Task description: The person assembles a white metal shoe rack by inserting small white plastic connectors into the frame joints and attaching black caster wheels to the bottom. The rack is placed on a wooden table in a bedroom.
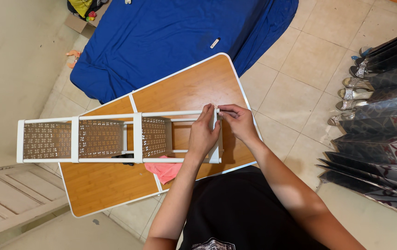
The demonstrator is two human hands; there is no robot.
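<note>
A white shelf rack (78,138) with perforated panels lies on its side across a wooden folding table (184,88). My left hand (204,134) grips the rack's end frame near its top corner. My right hand (236,119) pinches a small white piece at the end of the top tube, right beside the left hand. A pink cloth (165,170) lies on the table under the rack, near my left forearm. A small dark object (125,158) sits beneath the rack's middle.
A blue sheet (170,32) covers a mattress beyond the table. Several sandals (353,90) and dark patterned fabric (383,134) line the tiled floor at right. A wooden door or pallet (8,199) lies at lower left. The wall runs along the left.
</note>
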